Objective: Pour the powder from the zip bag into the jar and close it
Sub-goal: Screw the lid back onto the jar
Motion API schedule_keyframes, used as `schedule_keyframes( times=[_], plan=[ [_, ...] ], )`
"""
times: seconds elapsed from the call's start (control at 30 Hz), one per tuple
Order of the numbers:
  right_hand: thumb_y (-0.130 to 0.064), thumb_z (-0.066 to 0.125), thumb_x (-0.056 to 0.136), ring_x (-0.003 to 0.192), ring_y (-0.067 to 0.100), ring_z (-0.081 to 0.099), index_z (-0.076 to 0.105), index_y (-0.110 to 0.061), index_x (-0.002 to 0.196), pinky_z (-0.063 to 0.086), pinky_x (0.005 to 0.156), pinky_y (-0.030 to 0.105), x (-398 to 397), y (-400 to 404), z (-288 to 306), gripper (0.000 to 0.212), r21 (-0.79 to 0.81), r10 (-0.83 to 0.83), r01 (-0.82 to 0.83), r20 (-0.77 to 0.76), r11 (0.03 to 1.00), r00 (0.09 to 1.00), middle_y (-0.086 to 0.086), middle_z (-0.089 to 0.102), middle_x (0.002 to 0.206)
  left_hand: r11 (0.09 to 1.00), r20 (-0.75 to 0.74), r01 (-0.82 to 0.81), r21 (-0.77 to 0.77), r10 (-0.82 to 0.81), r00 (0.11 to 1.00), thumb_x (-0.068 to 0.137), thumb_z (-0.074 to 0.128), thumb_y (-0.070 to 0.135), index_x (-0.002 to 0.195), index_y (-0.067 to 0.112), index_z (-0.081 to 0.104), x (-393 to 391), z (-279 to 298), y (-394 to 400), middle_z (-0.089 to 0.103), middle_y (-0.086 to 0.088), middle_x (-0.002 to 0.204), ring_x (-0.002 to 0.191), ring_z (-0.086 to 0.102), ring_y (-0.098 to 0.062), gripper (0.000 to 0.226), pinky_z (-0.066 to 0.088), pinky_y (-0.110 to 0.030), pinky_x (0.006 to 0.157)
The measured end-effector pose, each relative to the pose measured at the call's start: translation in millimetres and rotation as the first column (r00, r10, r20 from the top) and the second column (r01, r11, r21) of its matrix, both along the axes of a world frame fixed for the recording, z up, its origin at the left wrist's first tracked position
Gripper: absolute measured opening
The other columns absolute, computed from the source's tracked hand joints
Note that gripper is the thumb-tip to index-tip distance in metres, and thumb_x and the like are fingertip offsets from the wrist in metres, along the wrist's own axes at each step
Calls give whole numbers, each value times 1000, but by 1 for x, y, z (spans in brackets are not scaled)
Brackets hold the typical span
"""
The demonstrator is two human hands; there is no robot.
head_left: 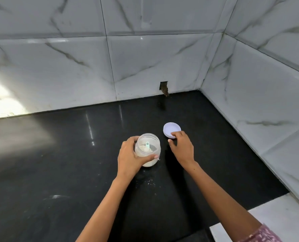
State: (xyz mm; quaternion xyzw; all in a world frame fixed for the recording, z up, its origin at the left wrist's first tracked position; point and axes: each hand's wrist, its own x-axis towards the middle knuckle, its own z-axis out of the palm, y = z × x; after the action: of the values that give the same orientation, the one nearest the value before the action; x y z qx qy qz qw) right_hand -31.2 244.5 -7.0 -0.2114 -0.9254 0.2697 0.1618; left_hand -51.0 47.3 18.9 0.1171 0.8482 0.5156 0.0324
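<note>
From the head view, the pouring looks finished and the closing step is in hand: the jar [147,149] stands open, without its cap, near the middle of the black worktop [58,172], well away from its back edge and from the right wall, and white powder [146,148] fills much of it, with a small pale-green scoop [147,145] standing in the powder. The left hand [130,157] is curled round the jar's left and near side, thumb across the front, holding it steady. The right hand [181,148] reaches out just right of the jar with fingers half bent, the fingertips [173,136] touching the near rim of the lid [172,129]; whether they have actually pinched it I cannot tell. The lid lies flat on the worktop, just beyond and to the right of the jar, apart from it. As I judge it, the next move calls for lifting the lid, centring it level over the jar's mouth while the left hand keeps the jar from turning, then twisting it down; the scoop handle may need to sit below the rim. Counted: one jar, one lid, one scoop, two hands, and a thin scatter of spilled grains [149,182] toward the near edge. No zip bag is in sight.
</note>
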Motion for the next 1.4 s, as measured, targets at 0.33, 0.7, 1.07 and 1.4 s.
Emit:
schedule_keyframes(
  times=[0.33, 0.7, 1.07, 1.4],
  plan=[
    [-35, 62, 88, 141, 33, 22, 58, 1, 106, 36, 106, 40, -34, 14, -14, 40, 106, 92, -121, 244, 987, 965, 16, 30, 149, 997, 46, -64, 42, 62, 997, 37, 78, 59, 108, 40, 57, 5, 3, 8, 58, 16, 107, 104, 51, -1, 77, 37, -11, 80],
    [-29, 78, 67, 71, 13, 50, 52, -15, 55, 37, 66, 27, -30, 10, 27, 32, -683, 90, -10, 82, 730, 993, 0, 51, 65, 996, 45, -75, 41, 73, 996, 37, 79, 58, 107, 45, 56, 7, 4, 8, 57, 16, 108, 106, 49, -2, 75, 34, -10, 80],
    [-25, 70, 78, 80, 15, 57, 59, -8, 83, 51, 82, 33, -33, -5, 85, 21, -863, 386, -147, 59, 483, 921, 4, 58, 82, 994, 38, -99, 53, 97, 995, 44, 90, 42, 114, 40, 58, 7, -2, 7, 54, 12, 112, 107, 52, -6, 76, 44, -25, 90],
    [-26, 75, 73, 96, 17, 57, 59, -35, 111, 53, 79, 29, -37, -25, 100, 42, -500, 537, -475, -23, 724, 843, -2, 58, 102, 990, 49, -102, 100, 98, 994, 46, 89, 46, 114, 43, 56, 9, -7, 8, 50, 16, 112, 111, 50, -9, 76, 45, -26, 91]
  ],
)
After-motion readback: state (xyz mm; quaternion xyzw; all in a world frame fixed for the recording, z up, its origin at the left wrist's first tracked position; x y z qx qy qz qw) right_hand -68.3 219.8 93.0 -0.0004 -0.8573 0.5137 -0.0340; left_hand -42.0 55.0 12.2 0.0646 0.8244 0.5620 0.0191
